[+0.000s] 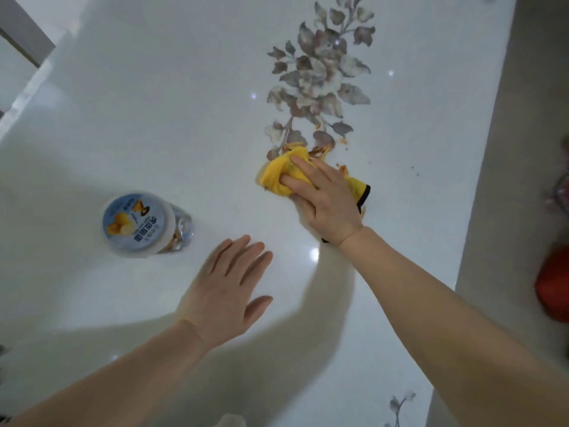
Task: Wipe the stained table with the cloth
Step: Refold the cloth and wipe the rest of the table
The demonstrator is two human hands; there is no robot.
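White-lidded jar (137, 224) left of yellow cloth (277, 175)

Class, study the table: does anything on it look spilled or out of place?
Yes. Orange-brown smears and crumbs lie on the table just beyond the cloth under the right hand, at the foot of the flower print. Darker specks are scattered further right.

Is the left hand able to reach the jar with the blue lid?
Probably yes. The left hand is open close beside the jar, and only bare table lies between them, so nothing seems to block the way.
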